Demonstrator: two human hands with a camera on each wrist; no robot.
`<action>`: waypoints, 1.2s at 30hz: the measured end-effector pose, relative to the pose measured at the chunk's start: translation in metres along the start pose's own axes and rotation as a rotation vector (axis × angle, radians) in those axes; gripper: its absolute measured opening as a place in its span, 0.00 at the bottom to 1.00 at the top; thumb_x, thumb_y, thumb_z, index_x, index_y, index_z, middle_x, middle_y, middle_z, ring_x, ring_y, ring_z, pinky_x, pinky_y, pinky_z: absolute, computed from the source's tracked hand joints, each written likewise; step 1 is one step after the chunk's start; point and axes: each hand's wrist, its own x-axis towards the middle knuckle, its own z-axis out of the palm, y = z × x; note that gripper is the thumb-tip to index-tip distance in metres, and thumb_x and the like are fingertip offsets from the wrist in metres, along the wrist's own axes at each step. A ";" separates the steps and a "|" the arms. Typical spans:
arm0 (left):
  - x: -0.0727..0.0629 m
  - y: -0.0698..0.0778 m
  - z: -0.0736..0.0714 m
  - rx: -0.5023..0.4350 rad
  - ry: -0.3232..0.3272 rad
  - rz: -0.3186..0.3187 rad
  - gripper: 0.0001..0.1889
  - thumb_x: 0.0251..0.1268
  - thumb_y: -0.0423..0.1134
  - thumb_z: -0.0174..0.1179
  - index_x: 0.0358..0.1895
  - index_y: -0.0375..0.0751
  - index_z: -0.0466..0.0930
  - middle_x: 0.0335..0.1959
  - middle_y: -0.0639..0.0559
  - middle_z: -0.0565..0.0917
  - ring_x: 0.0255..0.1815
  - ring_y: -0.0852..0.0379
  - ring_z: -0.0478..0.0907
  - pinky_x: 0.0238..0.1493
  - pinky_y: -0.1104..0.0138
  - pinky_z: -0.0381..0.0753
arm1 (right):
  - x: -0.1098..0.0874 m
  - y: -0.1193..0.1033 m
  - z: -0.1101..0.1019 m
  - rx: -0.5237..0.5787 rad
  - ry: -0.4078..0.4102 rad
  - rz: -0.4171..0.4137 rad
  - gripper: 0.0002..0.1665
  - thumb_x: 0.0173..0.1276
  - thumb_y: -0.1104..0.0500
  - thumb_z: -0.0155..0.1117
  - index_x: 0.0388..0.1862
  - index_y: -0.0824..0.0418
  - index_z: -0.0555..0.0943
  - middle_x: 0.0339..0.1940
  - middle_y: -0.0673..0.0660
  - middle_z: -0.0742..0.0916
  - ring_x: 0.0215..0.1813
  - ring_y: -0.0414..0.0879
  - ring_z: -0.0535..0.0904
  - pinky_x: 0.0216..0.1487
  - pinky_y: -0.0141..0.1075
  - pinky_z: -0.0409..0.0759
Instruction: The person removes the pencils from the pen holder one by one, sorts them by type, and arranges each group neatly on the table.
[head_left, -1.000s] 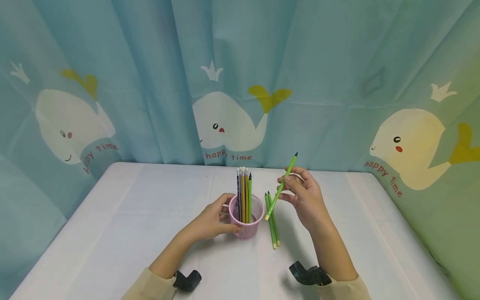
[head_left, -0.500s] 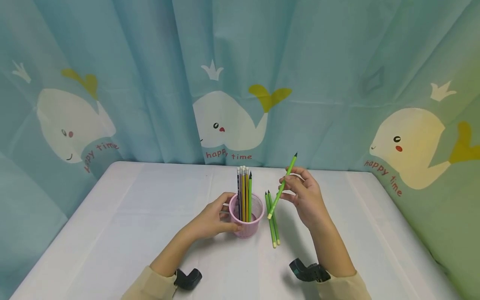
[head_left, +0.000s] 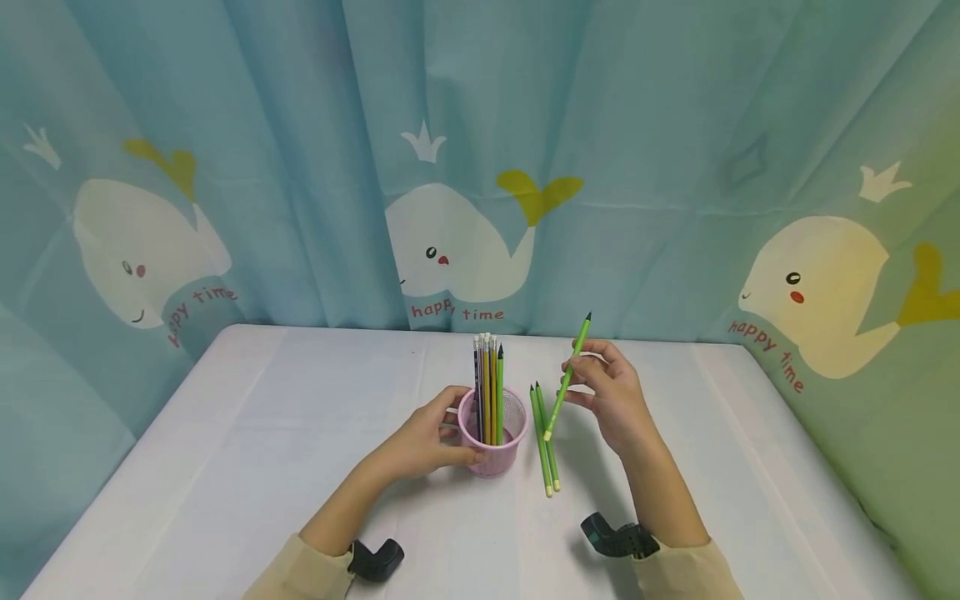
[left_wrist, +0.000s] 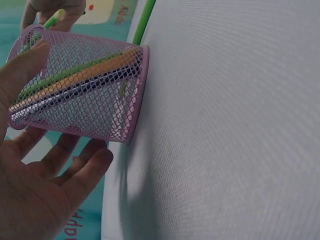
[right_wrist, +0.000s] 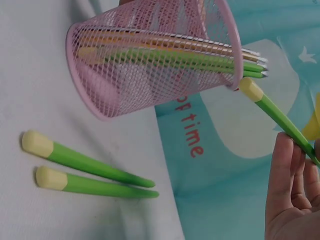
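Observation:
A pink mesh pencil cup (head_left: 491, 461) stands upright on the table, with several pencils (head_left: 487, 392) in it: dark, yellow and green ones. My left hand (head_left: 420, 442) grips the cup from its left side, thumb at the front and fingers behind. Up in the air to the right, my right hand (head_left: 611, 396) pinches a green pencil (head_left: 567, 379), black tip up and pale end down. Two more green pencils (right_wrist: 95, 165) lie side by side on the table between the cup and that hand. In the right wrist view the held pencil's pale end appears close by the cup's rim.
The white table (head_left: 300, 400) spreads out around the hands. Behind it and along the sides hangs a blue-green curtain (head_left: 637, 167) printed with whales. Black wrist devices (head_left: 618, 537) sit at both sleeve cuffs.
The right hand has lowered a little, and the held pencil's pale end has shifted slightly right, away from the cup. The left hand and cup stay in place.

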 end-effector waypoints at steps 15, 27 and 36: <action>-0.002 0.000 0.000 -0.003 -0.001 0.000 0.40 0.52 0.36 0.76 0.68 0.38 0.63 0.64 0.41 0.74 0.60 0.43 0.78 0.65 0.54 0.78 | 0.006 0.012 -0.007 -0.107 0.030 0.050 0.10 0.75 0.63 0.55 0.53 0.58 0.73 0.37 0.51 0.83 0.37 0.43 0.81 0.39 0.37 0.88; -0.001 0.000 0.000 0.005 -0.002 -0.004 0.41 0.52 0.36 0.75 0.69 0.39 0.63 0.64 0.42 0.74 0.60 0.43 0.78 0.64 0.55 0.78 | 0.011 0.021 -0.010 -0.227 0.046 0.074 0.14 0.73 0.61 0.58 0.55 0.60 0.73 0.38 0.56 0.84 0.36 0.44 0.81 0.37 0.38 0.87; -0.001 0.000 -0.001 0.007 0.002 0.003 0.40 0.52 0.35 0.76 0.68 0.38 0.63 0.64 0.40 0.74 0.60 0.42 0.78 0.64 0.53 0.78 | 0.012 0.027 -0.013 -0.295 0.048 0.093 0.20 0.72 0.62 0.57 0.60 0.67 0.71 0.46 0.69 0.83 0.35 0.44 0.80 0.35 0.37 0.87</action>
